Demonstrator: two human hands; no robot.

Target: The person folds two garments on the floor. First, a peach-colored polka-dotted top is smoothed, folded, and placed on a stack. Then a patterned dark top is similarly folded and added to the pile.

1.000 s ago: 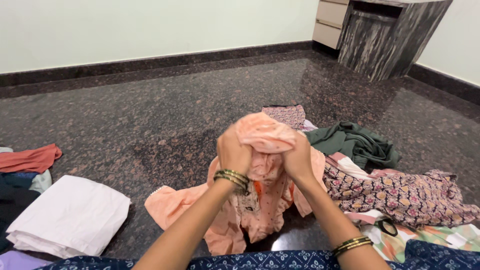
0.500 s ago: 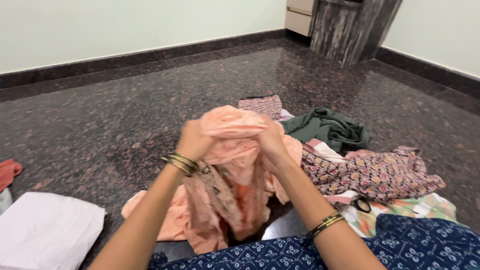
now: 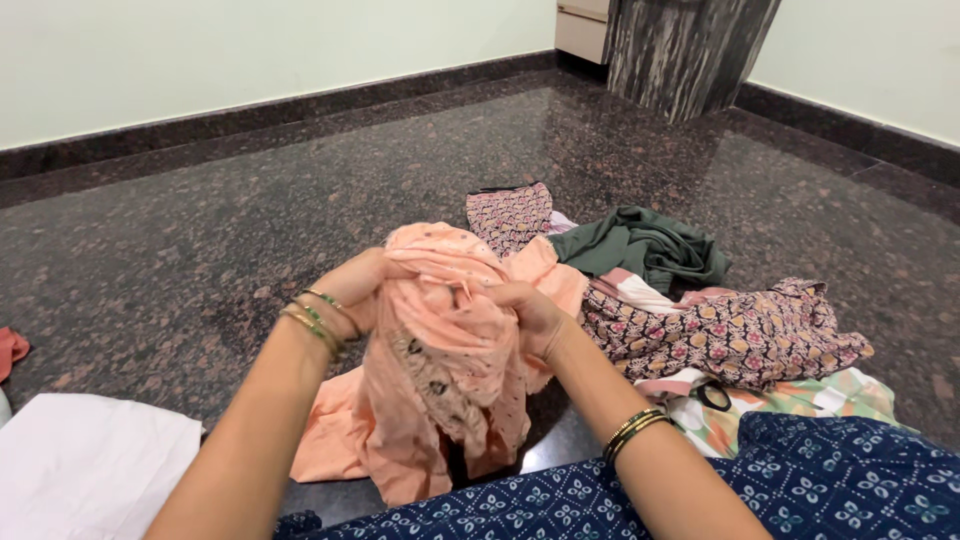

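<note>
A peach-coloured garment point(image 3: 440, 350) with small embroidered dots hangs bunched in front of me, its lower part trailing on the dark granite floor point(image 3: 200, 250). My left hand point(image 3: 358, 288) grips its upper left edge, bangles on the wrist. My right hand point(image 3: 530, 315) holds the cloth on the right side, fingers tucked into the folds. Both hands are lifted above the floor, close together.
A pile of clothes lies to the right: a dark green garment point(image 3: 640, 245), a maroon patterned cloth point(image 3: 730, 335), a small printed piece point(image 3: 510, 212). A folded white cloth point(image 3: 85, 465) is at lower left. My blue printed clothing point(image 3: 800, 490) fills the bottom. A dark stone pillar point(image 3: 685, 50) stands far right.
The view has swung to the right, so the white cloth and red cloth slid leftward. My hands have kept hold of the peach garment and gathered it a bit lower.
</note>
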